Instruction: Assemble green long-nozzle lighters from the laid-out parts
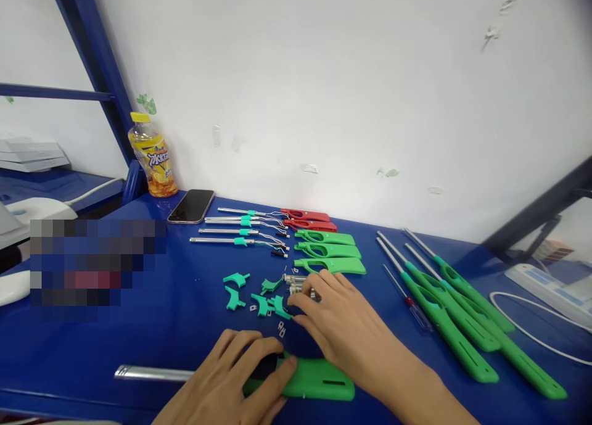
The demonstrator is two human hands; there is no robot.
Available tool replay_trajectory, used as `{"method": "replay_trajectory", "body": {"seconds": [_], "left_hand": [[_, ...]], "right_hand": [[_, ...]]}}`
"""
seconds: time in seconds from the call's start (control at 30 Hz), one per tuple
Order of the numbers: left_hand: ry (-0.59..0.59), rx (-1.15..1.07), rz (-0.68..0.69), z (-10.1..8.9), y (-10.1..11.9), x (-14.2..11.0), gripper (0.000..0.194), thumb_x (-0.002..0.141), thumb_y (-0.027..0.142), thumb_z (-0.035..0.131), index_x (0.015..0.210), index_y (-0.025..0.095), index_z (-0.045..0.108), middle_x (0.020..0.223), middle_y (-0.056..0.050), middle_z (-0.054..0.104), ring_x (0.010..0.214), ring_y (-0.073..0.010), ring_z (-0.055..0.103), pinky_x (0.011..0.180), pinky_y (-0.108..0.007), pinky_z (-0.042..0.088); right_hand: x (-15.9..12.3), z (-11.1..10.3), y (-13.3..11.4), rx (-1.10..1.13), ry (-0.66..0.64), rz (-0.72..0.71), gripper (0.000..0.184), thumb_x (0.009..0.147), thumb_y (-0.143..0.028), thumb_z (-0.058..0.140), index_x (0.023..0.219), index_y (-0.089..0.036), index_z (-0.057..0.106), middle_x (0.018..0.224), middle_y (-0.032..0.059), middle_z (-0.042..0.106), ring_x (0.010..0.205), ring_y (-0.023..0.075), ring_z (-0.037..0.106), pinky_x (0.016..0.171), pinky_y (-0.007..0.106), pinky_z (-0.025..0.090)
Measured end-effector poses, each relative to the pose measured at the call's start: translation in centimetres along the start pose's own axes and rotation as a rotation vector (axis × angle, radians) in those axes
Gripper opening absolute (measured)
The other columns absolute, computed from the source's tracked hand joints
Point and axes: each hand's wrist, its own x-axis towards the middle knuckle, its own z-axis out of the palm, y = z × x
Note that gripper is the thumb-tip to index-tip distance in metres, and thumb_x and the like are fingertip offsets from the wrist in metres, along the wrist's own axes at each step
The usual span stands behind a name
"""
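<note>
My left hand point(226, 375) is closed around a long-nosed lighter point(324, 375) lying at the table's front. Its metal tube point(155, 374) points left, and its green handle sticks out to the right. Just above, my right hand point(346, 311) has its fingers bent together over small silver metal parts point(295, 279); whatever lies between the fingertips is hidden. Several teal triggers point(237, 280) are spread left of those fingertips. Small metal clips point(282, 329) lie between both hands.
Tubes with wires point(222, 240) lie behind, beside green handle shells point(330, 265) and red shells point(308, 215). On the right are several whole green lighters point(444, 320), a screwdriver point(411, 305) and a power strip point(546, 292). A phone point(192, 206) and a drink bottle point(155, 160) stand back left.
</note>
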Motion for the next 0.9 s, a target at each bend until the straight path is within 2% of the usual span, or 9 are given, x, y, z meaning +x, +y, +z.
{"method": "replay_trajectory", "body": {"seconds": [0.17, 0.37, 0.57, 0.9], "left_hand": [[0.007, -0.005, -0.006, 0.0, 0.1, 0.4, 0.041, 0.119, 0.023, 0.033, 0.123, 0.025, 0.073, 0.108, 0.001, 0.078, 0.095, -0.0165, 0.071, 0.086, -0.030, 0.053], [-0.016, 0.000, -0.005, -0.1, -0.1, 0.3, 0.039, 0.118, 0.021, 0.035, 0.124, 0.024, 0.073, 0.110, -0.001, 0.078, 0.096, -0.0182, 0.070, 0.087, -0.032, 0.053], [-0.066, -0.015, -0.051, 0.2, 0.3, -0.3, 0.038, 0.118, 0.023, 0.034, 0.129, 0.025, 0.071, 0.116, -0.001, 0.076, 0.103, -0.0201, 0.070, 0.091, -0.034, 0.055], [-0.048, -0.012, -0.061, -0.1, 0.6, -0.2, 0.040, 0.119, 0.023, 0.032, 0.128, 0.024, 0.071, 0.115, -0.002, 0.077, 0.104, -0.0202, 0.069, 0.092, -0.034, 0.054]], "right_hand": [[0.3, 0.9, 0.3, -0.064, -0.009, -0.090, 0.015, 0.097, -0.012, 0.074, 0.105, -0.023, 0.067, 0.103, 0.0032, 0.066, 0.094, 0.0233, 0.060, 0.082, 0.038, 0.050], [0.6, 1.3, 0.7, -0.148, 0.028, -0.163, 0.016, 0.093, -0.008, 0.076, 0.099, -0.020, 0.068, 0.099, 0.0033, 0.066, 0.089, 0.0219, 0.057, 0.076, 0.036, 0.045], [1.0, 1.8, 0.7, -0.214, 0.131, -0.245, 0.017, 0.088, -0.001, 0.075, 0.091, -0.017, 0.069, 0.093, 0.0033, 0.067, 0.085, 0.0219, 0.055, 0.072, 0.037, 0.039], [0.9, 1.0, 1.0, -0.235, 0.155, -0.232, 0.026, 0.078, -0.003, 0.082, 0.094, -0.019, 0.071, 0.091, 0.0022, 0.067, 0.086, 0.0229, 0.052, 0.074, 0.037, 0.038]]}}
